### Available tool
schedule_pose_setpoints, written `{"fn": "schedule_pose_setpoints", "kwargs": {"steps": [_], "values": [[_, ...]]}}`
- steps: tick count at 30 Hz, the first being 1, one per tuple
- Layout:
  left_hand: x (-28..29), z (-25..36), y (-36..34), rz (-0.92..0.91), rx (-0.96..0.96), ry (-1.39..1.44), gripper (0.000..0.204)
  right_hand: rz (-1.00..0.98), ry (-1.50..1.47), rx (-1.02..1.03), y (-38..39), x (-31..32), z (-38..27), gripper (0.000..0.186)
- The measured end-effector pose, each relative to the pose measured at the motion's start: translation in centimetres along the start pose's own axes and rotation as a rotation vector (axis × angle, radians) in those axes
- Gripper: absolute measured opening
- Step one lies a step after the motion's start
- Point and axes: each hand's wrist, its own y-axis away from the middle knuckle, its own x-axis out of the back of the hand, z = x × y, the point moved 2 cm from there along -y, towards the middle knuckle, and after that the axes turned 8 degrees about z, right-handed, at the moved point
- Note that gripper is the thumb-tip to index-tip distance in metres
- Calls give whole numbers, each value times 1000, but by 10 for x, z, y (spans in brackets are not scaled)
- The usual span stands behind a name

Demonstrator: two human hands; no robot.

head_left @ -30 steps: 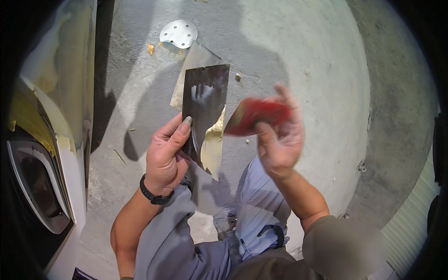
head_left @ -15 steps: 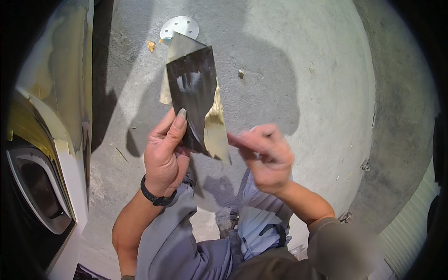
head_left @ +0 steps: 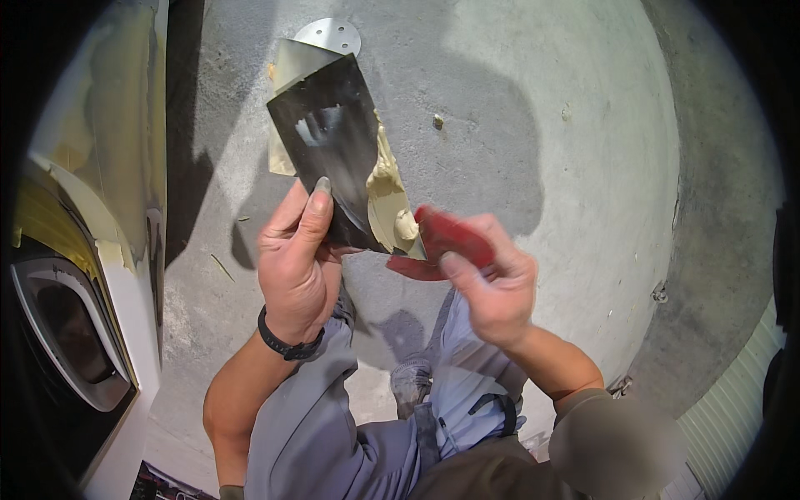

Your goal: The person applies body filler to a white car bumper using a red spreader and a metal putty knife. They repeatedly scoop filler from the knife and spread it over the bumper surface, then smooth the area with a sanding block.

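My left hand [head_left: 296, 267] grips a dark rectangular plate [head_left: 312, 125], tilted, with a pale translucent sheet [head_left: 296, 58] behind it. Cream paste [head_left: 383, 187] is smeared along the dark plate's right edge, with thick lumps. My right hand [head_left: 496, 283] pinches a red flexible spreader [head_left: 450, 233] at the plate's lower right corner, partly behind that paste-covered edge; whether the two touch, I cannot tell.
On the left stands a car body panel [head_left: 92, 100] with yellow masking and a handle recess [head_left: 71, 325]. The concrete floor [head_left: 600, 167] holds small debris and a white perforated disc [head_left: 329, 33]. A ridged pale surface [head_left: 725, 375] is at lower right.
The plate and sheet have moved up and left, tilting more. My right hand has brought the red spreader down and in to the plate's lower right, and the paste there is more heaped.
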Motion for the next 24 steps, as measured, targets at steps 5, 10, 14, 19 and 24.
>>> {"fn": "schedule_pose_setpoints", "kwargs": {"steps": [5,10,14,19,24], "values": [[-5,-3,-2,33,12,23,33,-51,-76,127,-2,8,-8,34],[-2,2,-2,-37,71,82,34,-141,76,25,3,8,-1,35],[-1,-3,1,23,135,112,35,-96,-92,50,0,13,-1,30],[1,1,-2,-46,175,138,39,-194,20,-49,-1,11,2,27],[6,-7,3,-23,296,192,36,-140,-313,-171,-18,20,-1,32]]}}
